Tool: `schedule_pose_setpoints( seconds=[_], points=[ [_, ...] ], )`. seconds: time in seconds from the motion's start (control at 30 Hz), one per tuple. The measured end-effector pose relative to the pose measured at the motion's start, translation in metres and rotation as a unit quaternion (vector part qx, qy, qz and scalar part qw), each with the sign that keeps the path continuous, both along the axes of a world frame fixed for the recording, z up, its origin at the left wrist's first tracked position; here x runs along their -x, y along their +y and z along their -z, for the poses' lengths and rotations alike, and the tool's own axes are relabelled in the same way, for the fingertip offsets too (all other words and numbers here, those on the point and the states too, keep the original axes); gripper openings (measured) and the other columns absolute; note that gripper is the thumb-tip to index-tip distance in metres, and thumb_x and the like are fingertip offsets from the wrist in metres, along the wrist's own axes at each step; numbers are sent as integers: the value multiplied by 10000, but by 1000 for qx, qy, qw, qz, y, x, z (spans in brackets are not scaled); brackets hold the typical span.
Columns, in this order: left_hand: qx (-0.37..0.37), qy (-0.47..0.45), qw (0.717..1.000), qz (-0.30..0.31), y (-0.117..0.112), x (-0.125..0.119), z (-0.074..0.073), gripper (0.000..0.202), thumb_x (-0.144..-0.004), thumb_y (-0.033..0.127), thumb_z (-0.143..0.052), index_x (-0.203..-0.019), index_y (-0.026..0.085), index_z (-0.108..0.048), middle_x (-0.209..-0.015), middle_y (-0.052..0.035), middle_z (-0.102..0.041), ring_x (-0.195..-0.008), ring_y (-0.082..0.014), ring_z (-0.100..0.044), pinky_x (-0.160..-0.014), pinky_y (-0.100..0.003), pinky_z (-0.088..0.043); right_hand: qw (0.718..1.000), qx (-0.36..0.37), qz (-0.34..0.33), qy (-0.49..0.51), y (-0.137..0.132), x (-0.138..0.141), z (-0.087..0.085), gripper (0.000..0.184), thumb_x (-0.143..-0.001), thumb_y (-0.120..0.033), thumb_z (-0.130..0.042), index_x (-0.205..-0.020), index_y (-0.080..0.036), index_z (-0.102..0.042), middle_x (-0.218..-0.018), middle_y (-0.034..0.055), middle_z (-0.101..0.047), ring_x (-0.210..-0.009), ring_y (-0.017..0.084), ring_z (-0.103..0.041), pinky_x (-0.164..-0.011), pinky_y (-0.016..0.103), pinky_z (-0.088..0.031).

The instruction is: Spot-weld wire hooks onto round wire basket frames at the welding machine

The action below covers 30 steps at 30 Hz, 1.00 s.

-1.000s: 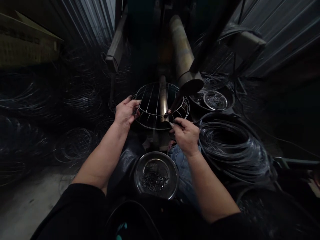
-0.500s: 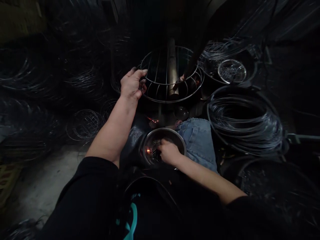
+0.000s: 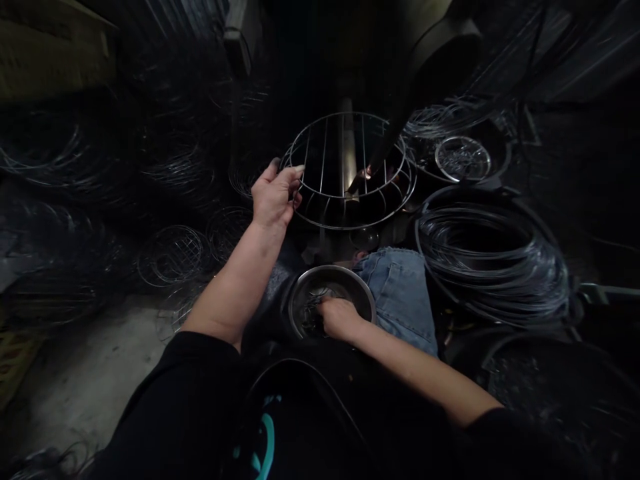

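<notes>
My left hand [image 3: 274, 193] is closed on the left edge of a round wire rack [image 3: 345, 228], which has two rings and parallel bars. The rack sits around a brass-coloured bar [image 3: 349, 157], with a copper-tipped electrode [image 3: 367, 173] reaching down over its bars from the right. In my lap stands a metal bowl [image 3: 371, 300] containing short metal pieces [image 3: 320, 292]. My right hand [image 3: 340, 316] is inside the bowl, fingers bent together among the pieces. Whatever its fingertips hold is hidden.
A large coil of wire [image 3: 540, 267] lies in a tub at the right. Behind it is a small round container [image 3: 463, 160] of metal bits. Finished-looking wire racks [image 3: 175, 257] lie at the left. A dark machine head [image 3: 445, 60] hangs above.
The rack and my left hand appear slightly lower and further right, as the whole view has shifted. Glowing sparks near the bowl are gone. My right hand stays in the bowl.
</notes>
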State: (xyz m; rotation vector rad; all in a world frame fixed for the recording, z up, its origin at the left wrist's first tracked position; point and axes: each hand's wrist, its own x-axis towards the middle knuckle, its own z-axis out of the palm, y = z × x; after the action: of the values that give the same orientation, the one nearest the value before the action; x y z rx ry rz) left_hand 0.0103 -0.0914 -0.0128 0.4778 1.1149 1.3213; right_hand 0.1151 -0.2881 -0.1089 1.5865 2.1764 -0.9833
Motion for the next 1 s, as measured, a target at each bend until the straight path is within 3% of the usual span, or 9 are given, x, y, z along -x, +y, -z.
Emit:
schedule_pose_setpoints(
  seconds=[0.23, 0.4, 0.47, 0.57, 0.67, 0.73, 0.8, 0.87, 1.0],
  points=[
    [-7, -5, 1000, -2, -10, 3, -4, 715, -635, 87, -751, -1299, 210, -516, -649, 34, -593, -531, -80, -538, -435, -171, -347, 998, -29, 50, 26, 0, -21, -16, 281, -757, -124, -590, -970, -222, -746, -986, 48, -715, -976, 215, -647, -820, 265, -472],
    [-14, -2, 1000, 8, -13, 2, -5, 748, -643, 80, -718, -1340, 182, -466, -617, 43, -572, -515, -79, -535, -434, -170, -349, 982, -3, 138, 130, -16, -31, -6, 252, -699, -80, -652, -893, -203, -756, -854, 32, -737, -869, 201, -672, -810, 270, -487],
    [-19, -1, 1000, 10, -14, 2, -5, 754, -648, 84, -712, -1350, 170, -451, -620, 41, -576, -498, -77, -521, -433, -175, -353, 962, -40, 181, 201, -18, -38, -5, 226, -719, -86, -630, -863, -206, -757, -806, 31, -731, -803, 193, -674, -770, 277, -501],
    [-21, -2, 1000, -1, -14, 1, -6, 752, -646, 87, -712, -1347, 165, -452, -627, 46, -575, -474, -67, -500, -432, -177, -356, 886, -175, 273, 331, -3, -54, -22, 154, -781, -204, -613, -844, -219, -753, -765, 35, -708, -714, 185, -656, -700, 299, -518],
    [-23, -5, 999, -24, -12, -3, -9, 735, -636, 85, -717, -1326, 155, -474, -641, 50, -570, -469, -56, -491, -436, -173, -358, 763, -293, 365, 445, 31, -67, -55, 154, -801, -277, -637, -896, -214, -741, -750, 35, -685, -668, 177, -642, -653, 314, -528],
    [-28, -6, 999, -33, -12, -6, -11, 734, -630, 86, -721, -1320, 142, -479, -659, 44, -576, -480, -56, -497, -441, -176, -364, 690, -348, 388, 501, 56, -69, -76, 131, -782, -269, -679, -887, -220, -741, -820, 38, -684, -736, 178, -652, -673, 311, -531],
    [-32, -9, 999, -38, -12, -8, -12, 743, -613, 91, -734, -1312, 139, -486, -672, 41, -578, -489, -58, -502, -445, -179, -368, 655, -387, 390, 518, 76, -67, -88, 98, -751, -260, -714, -838, -230, -748, -873, 32, -676, -789, 173, -647, -683, 295, -527],
    [-39, -14, 998, -40, -12, -9, -13, 736, -581, 99, -759, -1276, 155, -524, -681, 46, -577, -488, -54, -499, -450, -180, -371, 665, -386, 401, 498, 87, -63, -89, 110, -754, -268, -712, -847, -228, -753, -815, 21, -668, -714, 155, -633, -630, 280, -517],
    [-60, -22, 998, -28, -13, -9, -11, 671, -532, 109, -797, -1171, 185, -608, -726, 43, -587, -522, -50, -518, -465, -177, -375, 726, -358, 415, 415, 91, -60, -83, 178, -814, -303, -642, -916, -202, -748, -628, 0, -634, -560, 147, -596, -573, 287, -507]
  ],
)
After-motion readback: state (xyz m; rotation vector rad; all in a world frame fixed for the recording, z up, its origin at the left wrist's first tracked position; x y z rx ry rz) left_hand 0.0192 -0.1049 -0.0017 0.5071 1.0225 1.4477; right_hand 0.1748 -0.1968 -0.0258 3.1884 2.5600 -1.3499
